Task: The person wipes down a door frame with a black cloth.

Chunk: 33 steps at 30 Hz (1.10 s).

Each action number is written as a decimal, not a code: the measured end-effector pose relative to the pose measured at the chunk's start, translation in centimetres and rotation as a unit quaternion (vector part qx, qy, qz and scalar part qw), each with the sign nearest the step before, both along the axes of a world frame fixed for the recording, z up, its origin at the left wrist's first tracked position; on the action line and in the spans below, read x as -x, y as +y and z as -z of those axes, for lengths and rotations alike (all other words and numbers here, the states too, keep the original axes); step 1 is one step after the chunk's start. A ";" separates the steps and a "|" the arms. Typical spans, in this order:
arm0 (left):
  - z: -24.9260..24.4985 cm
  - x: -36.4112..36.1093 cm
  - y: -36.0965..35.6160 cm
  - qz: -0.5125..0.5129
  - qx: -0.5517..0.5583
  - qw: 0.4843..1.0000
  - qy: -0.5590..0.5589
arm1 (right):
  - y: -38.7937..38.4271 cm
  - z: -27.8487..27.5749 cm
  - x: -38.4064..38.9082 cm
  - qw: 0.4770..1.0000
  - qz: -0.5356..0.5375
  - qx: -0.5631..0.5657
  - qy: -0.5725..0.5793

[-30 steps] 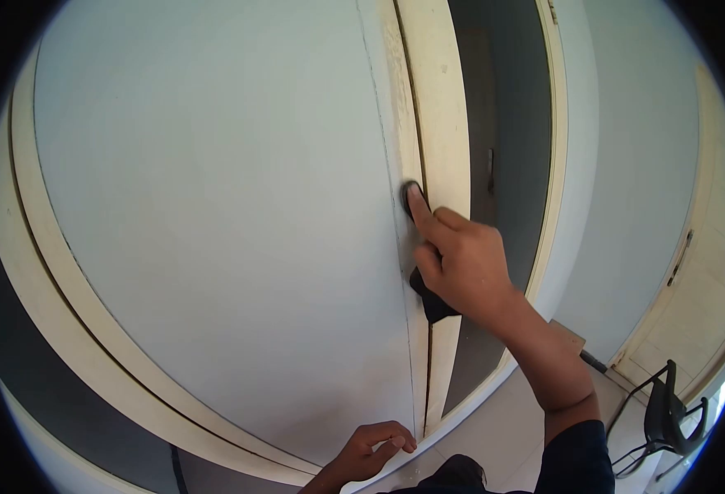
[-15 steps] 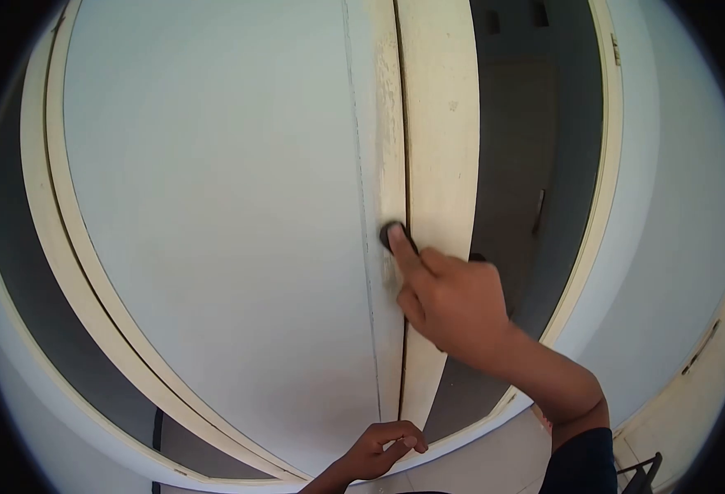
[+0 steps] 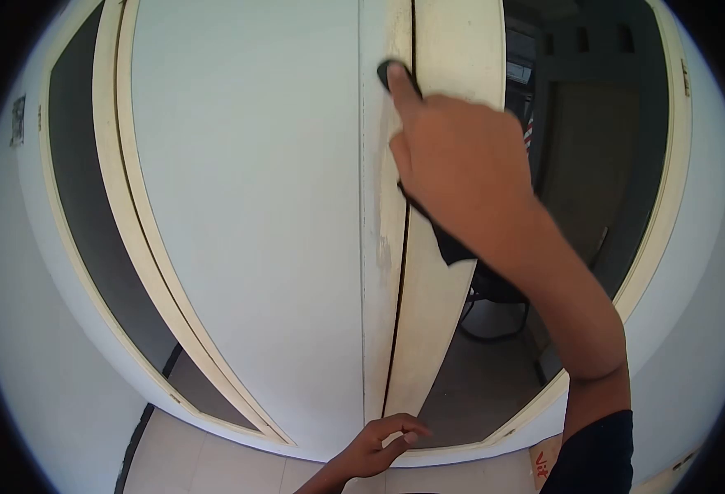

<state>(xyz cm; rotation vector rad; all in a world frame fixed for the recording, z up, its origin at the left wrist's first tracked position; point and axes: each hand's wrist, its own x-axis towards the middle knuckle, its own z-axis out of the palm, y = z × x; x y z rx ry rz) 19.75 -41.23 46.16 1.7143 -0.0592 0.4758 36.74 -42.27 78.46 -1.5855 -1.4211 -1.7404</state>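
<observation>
Across the middle of the view stands a broad white wall panel (image 3: 247, 206), flat and bare, with a narrow scuffed strip along its right edge. To either side of it is a cream door frame: the left frame (image 3: 111, 214) curves round a dark opening, and the right frame shows as a wide cream post (image 3: 453, 107) just beside the panel, with a thin dark seam (image 3: 397, 272) running down between the two. Beyond the post the doorway opens onto a dim room (image 3: 593, 148) with a pale tiled floor (image 3: 478, 370) and a dark, chair-like shape (image 3: 498, 300) near the threshold. Lighter floor tiles (image 3: 214, 457) lie at the foot of the panel.

The right hand (image 3: 461, 165) is raised high against the seam, its forearm coming up from a dark sleeve (image 3: 593, 453) at the lower right. It grasps a dark cloth (image 3: 453, 243): the index finger (image 3: 397, 86) is stretched upward and presses one end of the cloth onto the seam near the top of the post, while the rest of the cloth is bunched under the palm and hangs out below it, in front of the post.

The left hand (image 3: 379, 449) is low, at the foot of the post, fingers loosely curled with thumb and forefinger near each other; whether it grips anything cannot be told.
</observation>
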 end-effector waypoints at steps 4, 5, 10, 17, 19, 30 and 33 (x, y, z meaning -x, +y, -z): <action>-0.3 0.7 1.1 -0.062 0.026 0.997 0.047 | 1.4 4.4 -2.1 0.988 0.029 0.147 0.030; -0.4 1.0 1.4 -0.055 0.038 0.995 0.069 | 1.9 3.5 -2.8 0.989 0.023 0.146 0.026; -2.1 1.5 0.4 -0.059 0.042 0.993 0.093 | 3.3 -9.2 -2.1 0.994 -0.017 -0.072 -0.083; -2.9 0.7 -0.1 -0.024 0.002 0.999 -0.044 | 2.7 -8.6 1.9 0.999 0.025 -0.014 -0.030; -1.9 1.3 0.8 -0.012 -0.010 0.999 -0.046 | 1.8 -2.2 2.6 0.995 0.067 0.077 0.002; -1.1 3.8 5.4 0.115 -0.042 0.992 0.009 | 3.0 -6.7 1.7 0.995 0.045 -0.090 -0.016; -0.3 5.0 7.9 0.152 -0.040 0.982 0.101 | 3.3 -5.3 2.9 0.992 0.089 -0.064 0.056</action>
